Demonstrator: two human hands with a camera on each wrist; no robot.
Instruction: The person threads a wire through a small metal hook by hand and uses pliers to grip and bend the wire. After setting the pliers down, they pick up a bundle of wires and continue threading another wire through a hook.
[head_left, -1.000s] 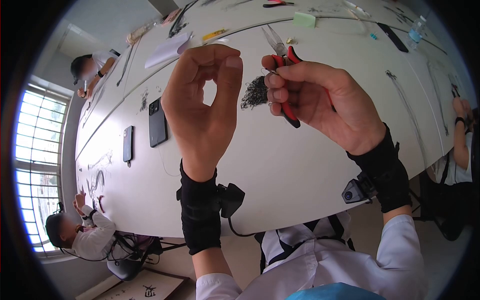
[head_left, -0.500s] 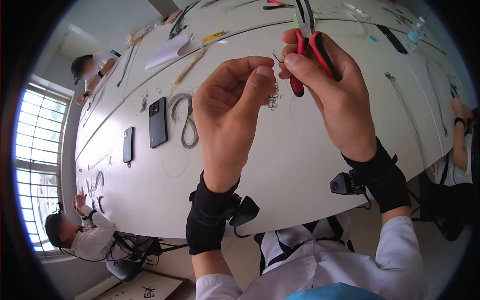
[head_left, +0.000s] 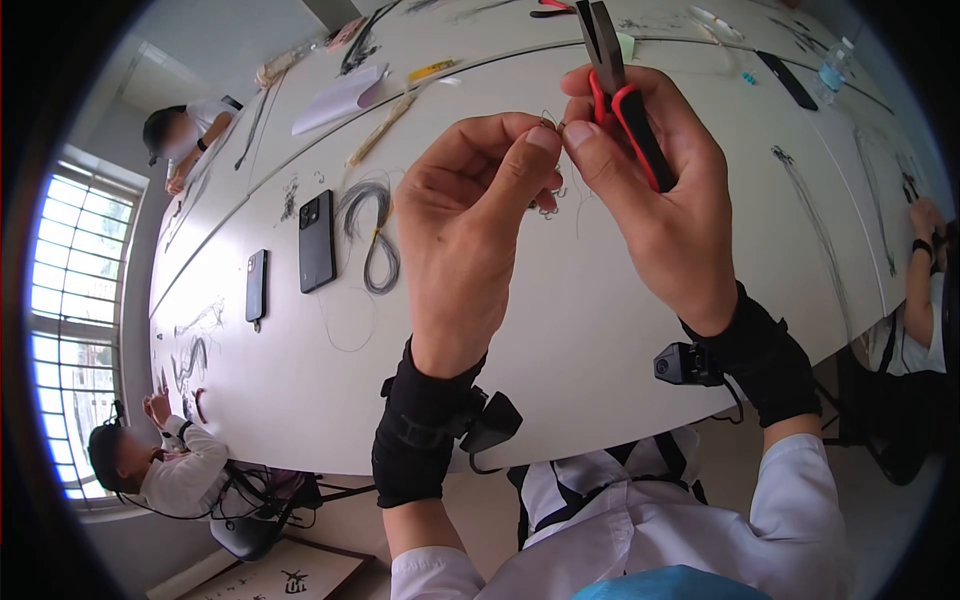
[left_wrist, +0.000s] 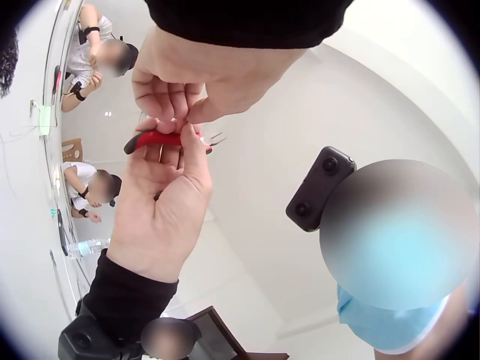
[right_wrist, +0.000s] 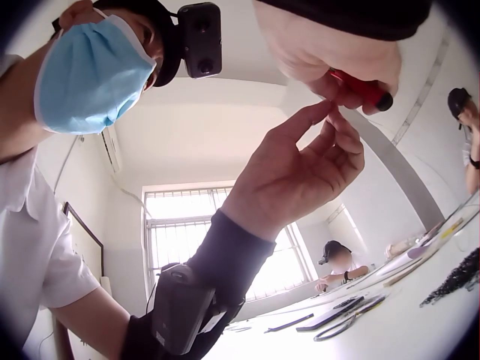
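Over the table, my left hand [head_left: 462, 220] pinches a thin piece of bent wire [head_left: 547, 119] between thumb and forefinger. My right hand [head_left: 668, 215] meets it there, thumb tip and forefinger at the wire's other side. That same right hand also holds pliers [head_left: 645, 135] with red and black handles in its fingers, their metal nose pointing away from me. In the left wrist view the pliers [left_wrist: 161, 139] lie across the right fingers. A cluster of small wire hooks [head_left: 560, 194] on the table is mostly hidden behind the left hand.
Left of my hands lie a coil of grey wire [head_left: 385, 262], a larger phone [head_left: 317, 245] and a smaller phone [head_left: 257, 285]. Farther off are a sheet of paper [head_left: 338, 100], a yellow cutter [head_left: 430, 70] and a water bottle [head_left: 832, 70]. Other people sit around the table.
The hands, apart a second ago, have come together, the left moving right. The pliers have turned in the right hand, and the left fingertips have met the wire that the right was holding.
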